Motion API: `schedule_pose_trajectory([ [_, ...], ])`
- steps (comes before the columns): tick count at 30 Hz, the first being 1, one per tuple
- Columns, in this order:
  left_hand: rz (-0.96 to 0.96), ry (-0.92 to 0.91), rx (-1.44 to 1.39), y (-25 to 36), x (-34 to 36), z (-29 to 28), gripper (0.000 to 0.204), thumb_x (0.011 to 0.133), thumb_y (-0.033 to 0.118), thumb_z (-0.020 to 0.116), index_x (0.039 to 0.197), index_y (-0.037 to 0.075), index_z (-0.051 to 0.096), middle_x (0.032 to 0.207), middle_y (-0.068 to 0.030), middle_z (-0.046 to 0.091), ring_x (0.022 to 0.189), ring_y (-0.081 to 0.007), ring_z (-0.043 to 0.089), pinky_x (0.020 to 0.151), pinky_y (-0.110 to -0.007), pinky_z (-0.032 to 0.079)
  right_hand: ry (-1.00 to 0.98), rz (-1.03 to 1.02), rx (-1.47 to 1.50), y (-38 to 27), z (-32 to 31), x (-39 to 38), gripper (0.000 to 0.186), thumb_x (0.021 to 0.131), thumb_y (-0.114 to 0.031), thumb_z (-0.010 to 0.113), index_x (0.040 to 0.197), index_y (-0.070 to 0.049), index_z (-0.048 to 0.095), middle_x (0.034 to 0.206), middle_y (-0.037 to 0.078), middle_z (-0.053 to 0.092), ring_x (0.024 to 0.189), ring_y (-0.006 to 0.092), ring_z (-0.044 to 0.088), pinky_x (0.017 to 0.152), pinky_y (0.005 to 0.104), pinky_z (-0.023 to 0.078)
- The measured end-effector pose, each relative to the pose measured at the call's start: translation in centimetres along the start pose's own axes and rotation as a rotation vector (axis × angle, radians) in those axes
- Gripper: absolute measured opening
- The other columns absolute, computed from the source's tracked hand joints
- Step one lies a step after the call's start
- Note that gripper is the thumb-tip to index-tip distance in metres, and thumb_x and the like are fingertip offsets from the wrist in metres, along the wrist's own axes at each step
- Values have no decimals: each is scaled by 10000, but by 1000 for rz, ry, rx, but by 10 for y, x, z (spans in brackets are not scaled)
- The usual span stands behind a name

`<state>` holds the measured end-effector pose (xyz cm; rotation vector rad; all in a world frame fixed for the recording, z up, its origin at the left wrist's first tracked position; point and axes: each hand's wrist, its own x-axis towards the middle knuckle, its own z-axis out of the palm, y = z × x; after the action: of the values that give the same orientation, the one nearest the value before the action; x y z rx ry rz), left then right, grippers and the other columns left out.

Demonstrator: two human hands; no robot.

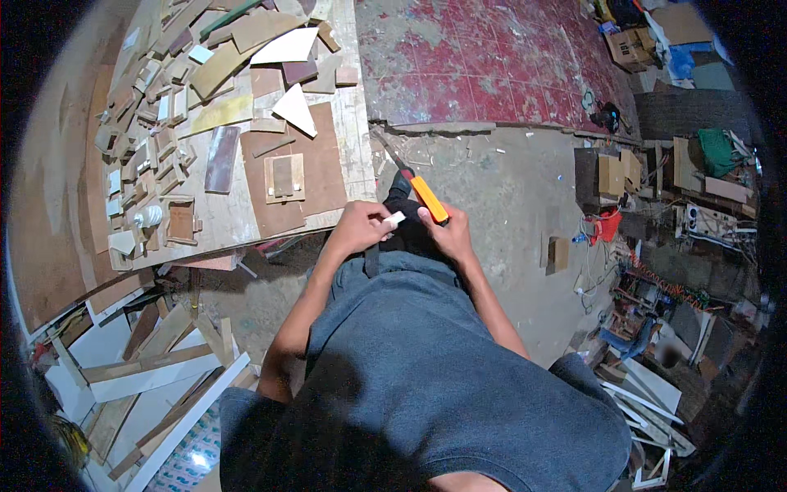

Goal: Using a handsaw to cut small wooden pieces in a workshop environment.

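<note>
Inside left grip (361, 227): small pale block (396, 220), pinched, finish unclear at this size. Right grip (450, 234): clasped round orange-handled tool (427, 199), apart from block.

a yellow-orange-handled tool (428, 199) – black at its butt end – slants in the right grip (449, 235), its slim greyish blade (394, 153) pointing forward and leftward. a small whitish block (396, 220), short and stubby, is pinched in the left grip (361, 228), near the tool but apart from it.
</note>
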<state>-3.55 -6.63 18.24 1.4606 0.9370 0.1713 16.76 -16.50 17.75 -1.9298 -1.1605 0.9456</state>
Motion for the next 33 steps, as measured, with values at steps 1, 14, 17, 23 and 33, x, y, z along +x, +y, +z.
schedule_pose_trajectory([
  [1,-35,51,-141,-16,-4,-4,107,837,64,713,853,-42,710,702,-64,693,607,-97,648,572,-255,522,5,-15,4,-5,2,0,364,874,-334,725,926,23,674,652,88,592,634,102,518,589,318,447],
  [14,-91,397,-732,-115,-74,-67,244,974,141,558,1043,-71,658,850,-118,688,665,-139,652,590,-255,560,111,75,98,2,27,10,371,911,-350,700,777,-9,643,608,-52,512,548,51,444,491,256,350],
  [17,-75,437,-785,-123,-86,-71,244,987,165,553,1064,-39,663,882,-106,694,710,-125,657,614,-241,559,107,177,97,-6,28,9,359,902,-327,710,826,20,657,629,-34,531,587,61,466,519,270,377],
  [23,30,510,-1003,-123,-105,-77,184,943,120,626,1052,-20,671,910,-99,697,752,-128,667,656,-234,548,82,267,191,-30,43,5,354,913,-336,701,815,1,650,639,-36,549,570,67,477,509,265,372],
  [33,229,696,-815,-85,-129,-86,226,800,-69,735,1007,-38,650,938,-84,681,831,-121,664,758,-250,563,126,198,209,-15,66,-2,317,937,-263,673,702,-72,580,507,-14,494,362,89,429,353,266,312],
])
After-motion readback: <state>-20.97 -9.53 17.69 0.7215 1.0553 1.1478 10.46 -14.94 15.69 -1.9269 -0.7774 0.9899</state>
